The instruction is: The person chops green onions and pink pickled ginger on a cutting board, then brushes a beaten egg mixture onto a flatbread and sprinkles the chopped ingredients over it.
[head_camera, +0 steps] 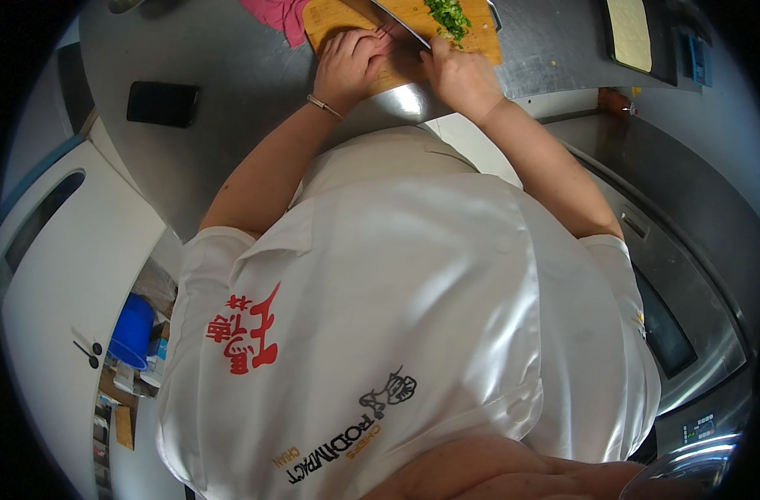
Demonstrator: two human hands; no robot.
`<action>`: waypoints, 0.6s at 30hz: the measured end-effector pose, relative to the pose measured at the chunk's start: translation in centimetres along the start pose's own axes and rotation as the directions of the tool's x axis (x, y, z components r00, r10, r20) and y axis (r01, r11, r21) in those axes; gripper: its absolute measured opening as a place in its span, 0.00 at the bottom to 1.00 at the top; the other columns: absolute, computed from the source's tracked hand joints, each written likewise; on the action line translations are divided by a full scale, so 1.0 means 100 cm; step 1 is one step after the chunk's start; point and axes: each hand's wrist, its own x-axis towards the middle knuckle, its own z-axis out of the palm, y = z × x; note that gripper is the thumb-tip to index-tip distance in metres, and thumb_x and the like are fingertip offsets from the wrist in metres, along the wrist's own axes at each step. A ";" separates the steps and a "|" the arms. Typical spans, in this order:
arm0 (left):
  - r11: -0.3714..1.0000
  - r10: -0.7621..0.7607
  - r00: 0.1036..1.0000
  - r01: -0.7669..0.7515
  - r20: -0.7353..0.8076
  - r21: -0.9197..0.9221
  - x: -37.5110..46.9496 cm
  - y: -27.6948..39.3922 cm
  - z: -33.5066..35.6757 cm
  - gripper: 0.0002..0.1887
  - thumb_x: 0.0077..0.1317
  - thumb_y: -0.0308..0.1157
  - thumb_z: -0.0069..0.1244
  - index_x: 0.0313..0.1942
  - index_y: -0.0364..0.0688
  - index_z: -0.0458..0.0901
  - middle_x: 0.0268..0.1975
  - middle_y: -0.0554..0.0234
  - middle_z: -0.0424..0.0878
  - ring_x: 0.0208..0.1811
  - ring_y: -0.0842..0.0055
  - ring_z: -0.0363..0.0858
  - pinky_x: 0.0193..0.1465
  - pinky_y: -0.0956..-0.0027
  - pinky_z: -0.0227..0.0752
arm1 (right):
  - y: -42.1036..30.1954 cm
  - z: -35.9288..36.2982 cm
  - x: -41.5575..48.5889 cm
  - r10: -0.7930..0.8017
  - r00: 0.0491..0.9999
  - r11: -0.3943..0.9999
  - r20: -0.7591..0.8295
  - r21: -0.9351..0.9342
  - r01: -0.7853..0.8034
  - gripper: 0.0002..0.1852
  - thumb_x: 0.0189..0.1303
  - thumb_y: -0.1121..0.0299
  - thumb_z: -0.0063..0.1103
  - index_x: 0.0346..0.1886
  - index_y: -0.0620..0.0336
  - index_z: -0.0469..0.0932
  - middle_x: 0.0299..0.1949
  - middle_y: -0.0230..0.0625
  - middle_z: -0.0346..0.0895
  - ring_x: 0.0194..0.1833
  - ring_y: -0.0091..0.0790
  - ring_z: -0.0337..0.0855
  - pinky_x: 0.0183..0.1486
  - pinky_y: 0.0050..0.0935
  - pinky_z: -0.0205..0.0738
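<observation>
At the top of the view, a wooden cutting board (pixel 480 19) lies on a stainless steel worktop (pixel 242 75). My right hand (pixel 464 78) grips a broad-bladed kitchen knife (pixel 411 32) near its handle, which the hand mostly hides. The blade slants across the board towards the upper left, its far end cut off by the picture's top edge. My left hand (pixel 350 62) rests on the board left of the blade, fingers bent and close together. Whether anything is under those fingers cannot be seen. Chopped green scallions (pixel 450 22) are heaped right of the knife.
A pink cloth (pixel 286 19) touches the board's left side. Farther left lies a black smartphone (pixel 163 104). A dark tray (pixel 658 50) with a pale yellow sheet (pixel 630 31) is at the upper right. Below it stands a stainless steel appliance (pixel 686 275). A blue bucket (pixel 131 328) is at lower left.
</observation>
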 end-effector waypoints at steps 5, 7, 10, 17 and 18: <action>0.999 0.017 1.000 -0.017 -0.010 -0.032 0.002 -0.003 0.000 0.09 0.59 0.31 0.59 0.40 0.43 0.81 0.46 0.62 0.81 0.48 0.62 0.78 0.52 0.62 0.72 | 0.001 -0.009 0.010 -0.015 0.999 1.000 0.040 -0.023 0.016 0.13 0.67 0.60 0.54 0.31 0.59 0.72 0.18 0.45 0.79 0.20 0.47 0.82 0.23 0.43 0.77; 0.998 0.025 1.000 -0.024 0.001 -0.059 -0.001 -0.005 0.002 0.09 0.59 0.30 0.58 0.41 0.43 0.82 0.47 0.63 0.81 0.47 0.62 0.78 0.52 0.62 0.73 | -0.003 -0.023 0.019 -0.011 0.991 1.000 0.130 -0.025 0.014 0.11 0.66 0.62 0.51 0.32 0.60 0.72 0.20 0.46 0.80 0.23 0.48 0.84 0.25 0.44 0.77; 1.000 0.005 1.000 -0.004 0.019 -0.015 -0.003 -0.005 -0.001 0.10 0.60 0.30 0.57 0.42 0.42 0.82 0.47 0.63 0.82 0.47 0.62 0.78 0.52 0.62 0.73 | -0.014 -0.044 0.024 -0.014 0.985 0.999 0.174 -0.046 0.023 0.10 0.65 0.64 0.49 0.32 0.60 0.72 0.21 0.47 0.81 0.24 0.49 0.84 0.26 0.44 0.78; 0.998 0.047 0.999 -0.046 0.011 -0.051 0.003 -0.005 0.001 0.10 0.58 0.28 0.56 0.41 0.41 0.82 0.45 0.63 0.82 0.46 0.63 0.78 0.51 0.64 0.74 | -0.017 -0.007 0.007 0.077 0.992 0.996 0.099 -0.040 -0.073 0.12 0.68 0.64 0.46 0.32 0.61 0.72 0.21 0.47 0.81 0.25 0.48 0.85 0.27 0.42 0.79; 0.998 0.050 0.999 -0.050 0.003 -0.047 0.004 -0.005 0.002 0.10 0.58 0.28 0.56 0.40 0.41 0.82 0.45 0.62 0.82 0.45 0.64 0.78 0.51 0.64 0.74 | -0.015 -0.010 0.012 0.057 0.992 0.998 0.110 -0.031 -0.054 0.12 0.68 0.63 0.46 0.32 0.61 0.72 0.21 0.46 0.81 0.25 0.48 0.85 0.27 0.42 0.79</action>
